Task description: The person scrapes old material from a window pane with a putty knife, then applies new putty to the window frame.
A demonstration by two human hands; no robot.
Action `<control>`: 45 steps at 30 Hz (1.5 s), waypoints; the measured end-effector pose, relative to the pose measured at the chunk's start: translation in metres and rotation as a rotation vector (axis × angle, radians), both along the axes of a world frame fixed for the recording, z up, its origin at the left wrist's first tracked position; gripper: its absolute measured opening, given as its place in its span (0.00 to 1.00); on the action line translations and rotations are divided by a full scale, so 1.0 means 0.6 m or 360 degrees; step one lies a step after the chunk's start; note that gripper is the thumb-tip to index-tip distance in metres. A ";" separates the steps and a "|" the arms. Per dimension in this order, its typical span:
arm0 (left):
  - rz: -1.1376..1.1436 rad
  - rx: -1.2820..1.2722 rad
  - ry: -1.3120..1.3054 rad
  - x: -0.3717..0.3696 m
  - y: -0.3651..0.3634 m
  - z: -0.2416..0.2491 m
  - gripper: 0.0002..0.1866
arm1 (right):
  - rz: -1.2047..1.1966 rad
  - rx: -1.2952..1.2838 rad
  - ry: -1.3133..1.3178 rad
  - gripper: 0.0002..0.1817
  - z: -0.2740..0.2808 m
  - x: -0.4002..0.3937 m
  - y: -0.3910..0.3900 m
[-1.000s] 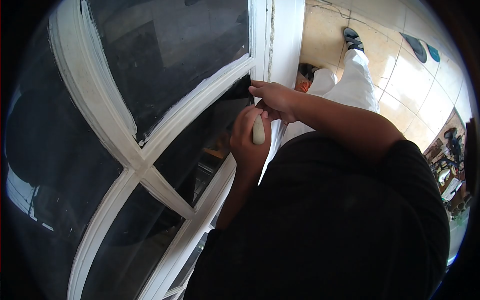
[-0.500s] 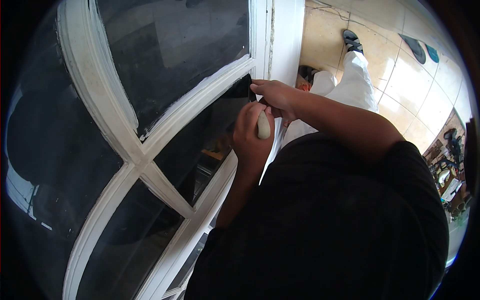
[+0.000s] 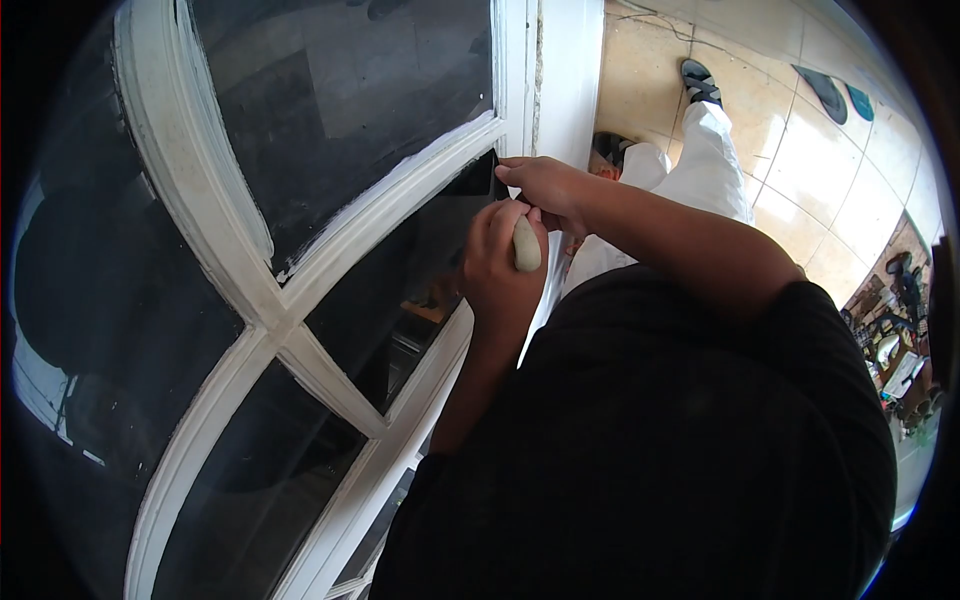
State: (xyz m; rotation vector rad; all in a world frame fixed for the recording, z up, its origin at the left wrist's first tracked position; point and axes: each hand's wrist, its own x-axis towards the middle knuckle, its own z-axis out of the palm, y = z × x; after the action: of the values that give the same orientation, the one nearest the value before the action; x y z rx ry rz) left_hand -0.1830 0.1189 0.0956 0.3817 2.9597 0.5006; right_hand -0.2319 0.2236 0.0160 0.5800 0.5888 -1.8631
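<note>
A smooth, pale grey-green lump that looks like putty point(image 3: 526, 246) is in my left hand point(image 3: 492, 262), whose fingers wrap round it. Just above, my right hand point(image 3: 548, 190) is closed with its thumb at the upper right corner of a dark glass pane point(image 3: 400, 270). Its fingertips are partly hidden, and I cannot make out what is between them. Both hands are close together beside the white wooden frame point(image 3: 400, 205). Along the neighbouring bar, a rough white smear point(image 3: 375, 185) borders the larger pane point(image 3: 350, 90).
Tan floor tiles point(image 3: 650, 75) lie at upper right, with my sandalled foot point(image 3: 702, 80) on them. Loose slippers point(image 3: 825, 95) are farther right. A cluttered pile of small items point(image 3: 900, 350) sits at the right edge. The frame's crossing bars point(image 3: 270, 318) are at left.
The view has shifted very slightly. Both hands stay at the same pane corner, and the pale lump is still in my left hand.
</note>
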 end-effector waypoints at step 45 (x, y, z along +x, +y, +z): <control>0.0025 0.0006 -0.0101 0.020 -0.020 0.004 0.11 | 0.0159 0.0041 0.0040 0.26 0.002 0.011 -0.012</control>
State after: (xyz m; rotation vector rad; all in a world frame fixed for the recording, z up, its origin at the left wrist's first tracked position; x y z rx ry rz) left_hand -0.1710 0.1070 0.0982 0.3371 2.9030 0.5105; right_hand -0.2253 0.2165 0.0175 0.5354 0.6474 -1.7733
